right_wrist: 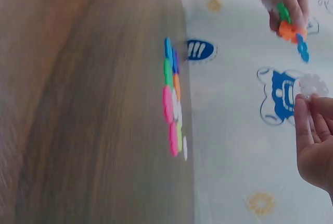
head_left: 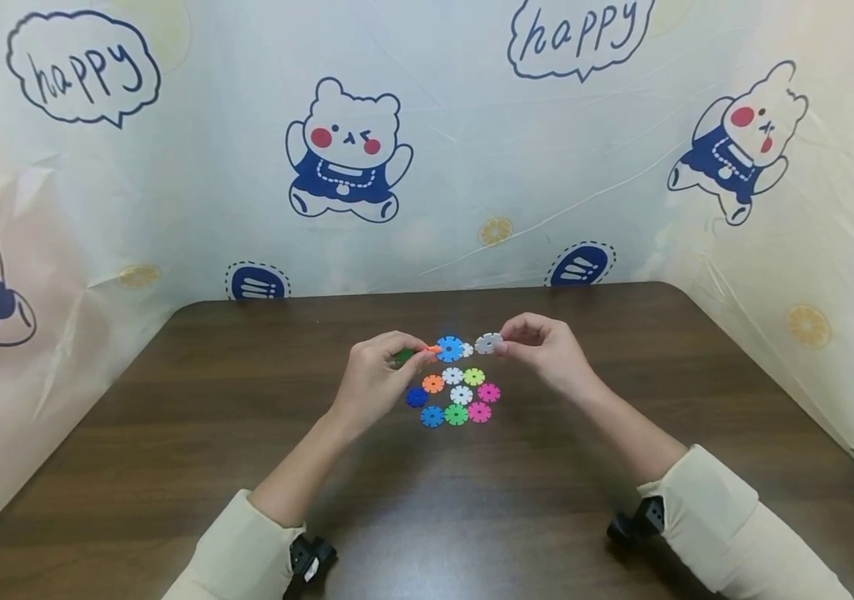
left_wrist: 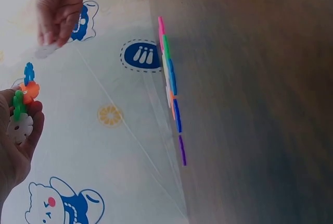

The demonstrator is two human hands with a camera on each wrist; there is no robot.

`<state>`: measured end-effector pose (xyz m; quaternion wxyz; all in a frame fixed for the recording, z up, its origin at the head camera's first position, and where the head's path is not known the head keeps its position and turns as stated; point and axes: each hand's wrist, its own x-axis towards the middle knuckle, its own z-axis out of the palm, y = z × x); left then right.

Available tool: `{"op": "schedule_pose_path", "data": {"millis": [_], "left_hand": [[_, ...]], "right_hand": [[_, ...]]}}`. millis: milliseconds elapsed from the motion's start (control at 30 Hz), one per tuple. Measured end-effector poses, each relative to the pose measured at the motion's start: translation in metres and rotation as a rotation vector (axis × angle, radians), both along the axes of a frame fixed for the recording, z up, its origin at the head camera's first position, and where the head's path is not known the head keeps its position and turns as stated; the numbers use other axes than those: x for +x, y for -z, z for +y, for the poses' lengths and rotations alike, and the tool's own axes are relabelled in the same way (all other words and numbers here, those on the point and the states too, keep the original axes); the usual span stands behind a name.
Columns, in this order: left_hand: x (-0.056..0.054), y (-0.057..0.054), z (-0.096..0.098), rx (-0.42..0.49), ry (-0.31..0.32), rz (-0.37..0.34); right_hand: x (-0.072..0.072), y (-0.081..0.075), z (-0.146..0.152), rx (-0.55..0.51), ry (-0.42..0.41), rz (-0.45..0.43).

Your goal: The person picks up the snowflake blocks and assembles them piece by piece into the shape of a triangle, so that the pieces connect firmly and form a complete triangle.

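My left hand (head_left: 376,379) pinches a small chain of interlocked plastic snowflake discs. In the left wrist view the chain runs from a white disc (left_wrist: 21,128) through a green disc (left_wrist: 18,105) and an orange disc (left_wrist: 30,92) to a blue disc (left_wrist: 29,72) at its free end. Level with it, my right hand (head_left: 552,358) pinches a single white disc (head_left: 488,343) by its edge, between thumb and fingertips. A short gap separates this disc from the blue end of the chain. Both hands are raised above the table.
Loose discs lie flat on the brown table (head_left: 441,517) below the hands, among them an orange disc (head_left: 433,383), a green disc (head_left: 456,415) and a pink disc (head_left: 489,392). A purple disc (left_wrist: 182,150) shows in the left wrist view. Patterned sheeting (head_left: 456,167) surrounds the table.
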<state>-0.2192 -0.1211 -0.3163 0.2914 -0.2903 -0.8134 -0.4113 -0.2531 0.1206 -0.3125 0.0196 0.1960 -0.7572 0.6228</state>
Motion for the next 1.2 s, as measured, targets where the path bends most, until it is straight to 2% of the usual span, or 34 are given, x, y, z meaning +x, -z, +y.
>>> {"op": "schedule_pose_path", "data": {"millis": [167,333,800,1033,1200], "left_hand": [[0.001,-0.001,0.002,0.005,0.023,-0.029],[0.002,-0.001,0.002,0.015,0.040,-0.038],[0.003,-0.001,0.002,0.033,0.066,-0.003],[0.003,0.001,0.004,0.037,0.074,-0.002],[0.004,0.000,0.005,0.038,0.074,0.002]], "right_hand": [[0.009,-0.005,-0.005,-0.034,-0.031,0.021],[0.011,-0.006,-0.007,-0.031,-0.035,0.021],[0.012,-0.005,-0.008,-0.064,-0.037,0.038],[0.014,-0.004,-0.009,-0.065,-0.004,0.032],[0.014,-0.003,-0.012,-0.078,-0.029,0.041]]}}
